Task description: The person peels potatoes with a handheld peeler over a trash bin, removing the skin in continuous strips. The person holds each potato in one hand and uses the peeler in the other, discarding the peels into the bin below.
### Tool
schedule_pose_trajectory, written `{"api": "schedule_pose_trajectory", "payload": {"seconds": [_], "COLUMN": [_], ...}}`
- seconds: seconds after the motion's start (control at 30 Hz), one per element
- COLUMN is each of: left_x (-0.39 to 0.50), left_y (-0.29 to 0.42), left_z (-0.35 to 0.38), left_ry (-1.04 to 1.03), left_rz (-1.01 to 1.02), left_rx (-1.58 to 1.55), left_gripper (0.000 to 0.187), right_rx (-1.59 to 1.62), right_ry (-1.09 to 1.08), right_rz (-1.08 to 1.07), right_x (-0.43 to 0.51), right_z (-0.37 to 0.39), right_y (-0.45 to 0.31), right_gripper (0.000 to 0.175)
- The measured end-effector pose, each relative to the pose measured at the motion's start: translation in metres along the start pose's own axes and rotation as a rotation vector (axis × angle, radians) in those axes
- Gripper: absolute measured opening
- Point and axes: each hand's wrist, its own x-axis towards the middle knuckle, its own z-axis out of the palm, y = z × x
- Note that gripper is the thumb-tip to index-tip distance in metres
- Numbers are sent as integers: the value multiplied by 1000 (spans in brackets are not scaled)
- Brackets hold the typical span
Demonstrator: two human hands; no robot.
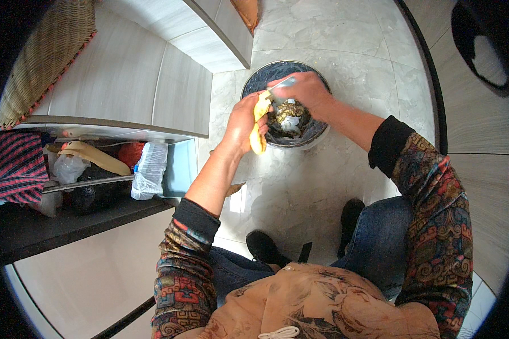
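Note:
My left hand [242, 123] grips a long, knobbly, pale-yellow piece of produce [261, 109], seemingly a peeled root vegetable. Its lower end sticks out beneath my fingers. In my right hand [307, 91] is a small metal blade [283, 82], a knife or peeler, set close to the upper end of the vegetable. Motion blurs that hand, and its handle is hidden. Both hands are above a round waste bin [254, 74] lined with a dark plastic bag. Inside the bin lie brownish-yellow peelings [289, 111] and crumpled white scraps [291, 123].
Grey cabinets [182, 84] border the left side, with a woven basket [51, 55] on top. An open shelf [89, 184] holds bags, a striped cloth [17, 167] and a light-blue container [180, 165]. A brown pointed object [235, 189] shows beside my left forearm. My shoes [263, 245] rest on the tiled floor.

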Motion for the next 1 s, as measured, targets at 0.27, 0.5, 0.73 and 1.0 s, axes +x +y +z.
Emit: {"api": "schedule_pose_trajectory", "payload": {"seconds": [0.27, 0.5, 0.73, 1.0], "left_x": [2, 1, -3, -3], "left_y": [-1, -6, -1, -2], "left_z": [0, 7, 4, 7], "left_ry": [17, 149, -9, 47], "left_rz": [17, 142, 49, 114], "left_rx": [22, 132, 83, 201], "left_gripper": [30, 29, 30, 31], "right_rx": [-232, -168, -36, -144], "right_ry": [49, -116, -48, -47], "right_rz": [-213, -257, -52, -33], "right_x": [5, 1, 1, 0], "right_z": [-9, 5, -11, -8], "right_y": [10, 8, -5, -5], "right_gripper": [29, 33, 28, 19]}}
